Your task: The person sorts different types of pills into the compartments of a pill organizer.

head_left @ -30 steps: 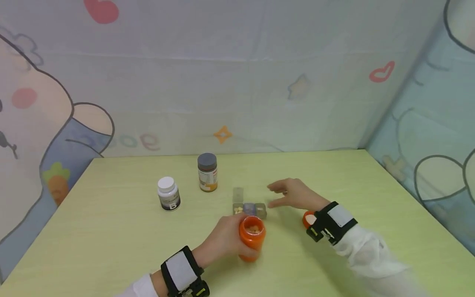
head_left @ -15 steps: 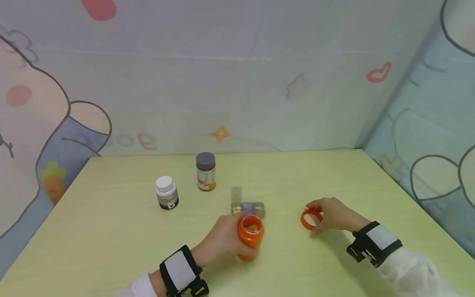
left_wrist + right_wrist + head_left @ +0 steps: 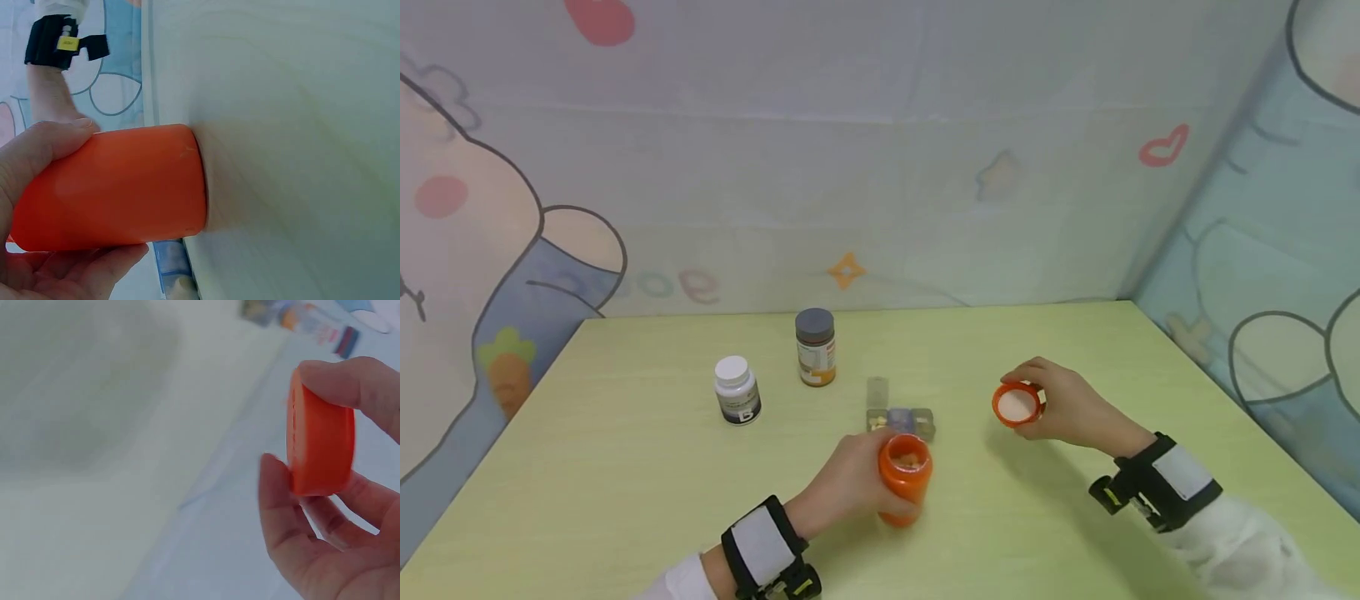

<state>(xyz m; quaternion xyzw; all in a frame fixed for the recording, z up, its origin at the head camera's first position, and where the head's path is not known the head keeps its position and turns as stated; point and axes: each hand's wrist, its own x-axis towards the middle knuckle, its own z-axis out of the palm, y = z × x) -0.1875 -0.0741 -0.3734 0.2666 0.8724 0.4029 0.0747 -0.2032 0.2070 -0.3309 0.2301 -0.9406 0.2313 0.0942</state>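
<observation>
My left hand (image 3: 850, 483) grips an orange bottle (image 3: 906, 483) round its side. The bottle stands upright and uncapped on the table, with pale pills (image 3: 908, 461) inside. In the left wrist view the thumb and fingers wrap the orange bottle (image 3: 137, 187) near its top. My right hand (image 3: 1063, 408) pinches an orange cap (image 3: 1017, 405) above the table, its white inner side facing up toward the head camera. The right wrist view has the cap (image 3: 322, 437) between thumb and fingers. A small pill box (image 3: 901, 421) lies just behind the bottle, one clear lid (image 3: 877, 392) raised, with pale pills in its left compartment.
A white bottle (image 3: 738, 390) with a white lid stands at the left. Behind the pill box is a brown jar (image 3: 816, 347) with a grey lid. The yellow-green table (image 3: 625, 467) ends at a printed cloth wall (image 3: 760, 167).
My right hand has moved from beside the pill box to the right, taken the orange cap, and lifted it off the table. The left hand keeps its grip on the bottle.
</observation>
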